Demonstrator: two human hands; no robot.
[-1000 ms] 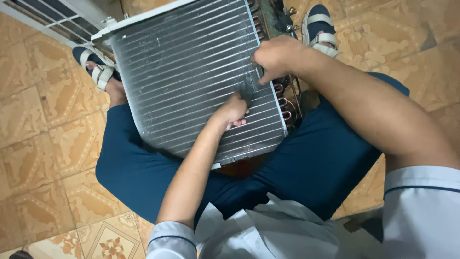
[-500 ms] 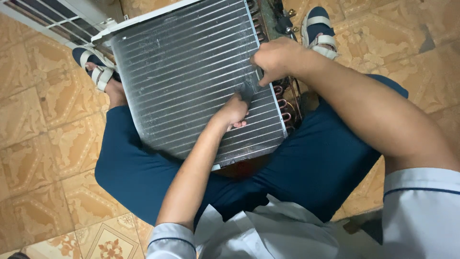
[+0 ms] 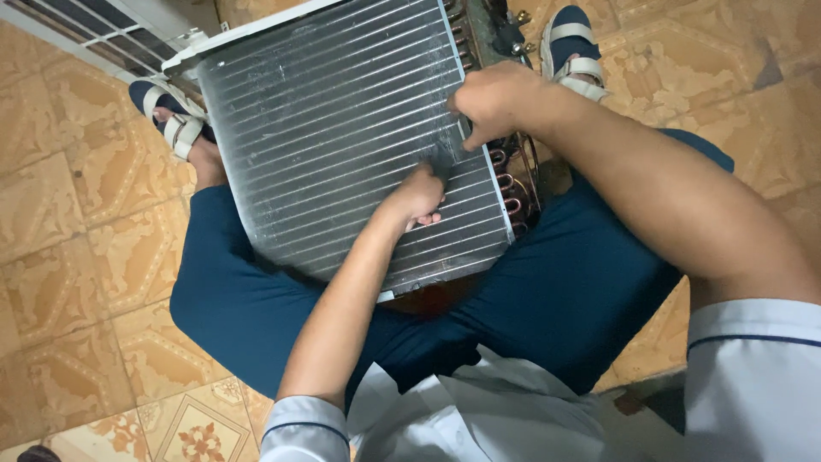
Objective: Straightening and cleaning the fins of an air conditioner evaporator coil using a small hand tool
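A silver finned heat-exchanger coil (image 3: 333, 128) lies tilted across my lap and against my legs. My left hand (image 3: 417, 198) rests on its fins near the lower right, fingers curled in, with nothing visible in it. My right hand (image 3: 492, 98) is closed over the coil's right edge, fingertips pressing on the fins just above a dark smudge (image 3: 443, 159). Copper U-bend tubes (image 3: 513, 184) stick out along the right side, right under my right hand.
I sit on a patterned tan tile floor (image 3: 77, 257) in dark blue trousers, with a sandalled foot on each side of the coil (image 3: 171, 120) (image 3: 573, 51). A white slatted grille (image 3: 94, 34) lies at the top left.
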